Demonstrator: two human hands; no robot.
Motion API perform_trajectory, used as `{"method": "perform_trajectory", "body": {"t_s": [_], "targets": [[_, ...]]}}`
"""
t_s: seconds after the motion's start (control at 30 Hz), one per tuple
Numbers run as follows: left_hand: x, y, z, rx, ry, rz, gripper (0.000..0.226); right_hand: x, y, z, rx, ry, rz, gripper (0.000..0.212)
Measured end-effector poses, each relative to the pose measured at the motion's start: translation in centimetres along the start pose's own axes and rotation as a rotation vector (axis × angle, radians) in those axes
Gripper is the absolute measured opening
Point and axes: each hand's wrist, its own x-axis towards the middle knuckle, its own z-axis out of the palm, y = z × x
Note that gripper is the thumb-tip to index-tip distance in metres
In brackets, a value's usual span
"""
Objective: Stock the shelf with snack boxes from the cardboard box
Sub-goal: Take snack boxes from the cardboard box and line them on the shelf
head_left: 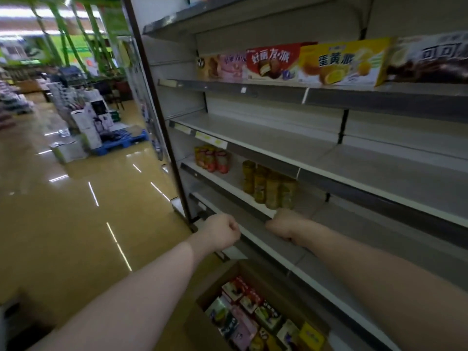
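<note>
With both arms out over the cardboard box point(255, 272), left hand point(222, 230) is fisted, holding nothing. Right hand point(283, 225) has a curled grip at the shelf point(253, 216) edge; can't tell if it's holding.

Two bare forearms in view, no sleeves reaching the visible part. Left hand point(222, 230) and right hand point(283, 225) gloveless. No watch, band or ring discernible at either wrist; frame blurred.

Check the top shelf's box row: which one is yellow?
The yellow box, between the red box and dark brown box; the only yellow front there.
</note>
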Motion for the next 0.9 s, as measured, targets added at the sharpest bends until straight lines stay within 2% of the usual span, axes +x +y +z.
{"method": "perform_trajectory", "body": {"t_s": [0.2,0.33,0.43,0.53,0.63,0.8,0.9], "targets": [[8.2,-5.0,-0.5,-0.028,-0.106,0.002,0.013,7.1,-1.8,4.6,0.067,-0.032,0.138,0.014],[14.5,-7.7,0.6,0.033,-0.233,0.123,0.015,11.9,-1.3,8.0,0.186,0.002,0.289,0.016],[18.5,-10.5,1.5,0.073,-0.344,0.208,0.020,14.6,-0.2,10.3,0.334,0.083,0.430,0.017],[22.1,-13.3,2.7,0.107,-0.428,0.224,0.023,16.3,0.6,12.7,0.295,0.180,0.532,0.020],[24.8,-15.1,4.5,0.119,-0.492,0.228,0.023,17.1,1.9,15.4,0.257,0.186,0.612,0.031],[26.6,-17.5,10.1,0.004,-0.621,0.198,0.016,16.7,6.5,20.6,0.351,0.148,0.753,0.020],[27.9,-20.4,15.4,-0.039,-0.620,0.132,0.015,18.2,11.4,24.2,0.351,0.192,0.844,0.025]]}}
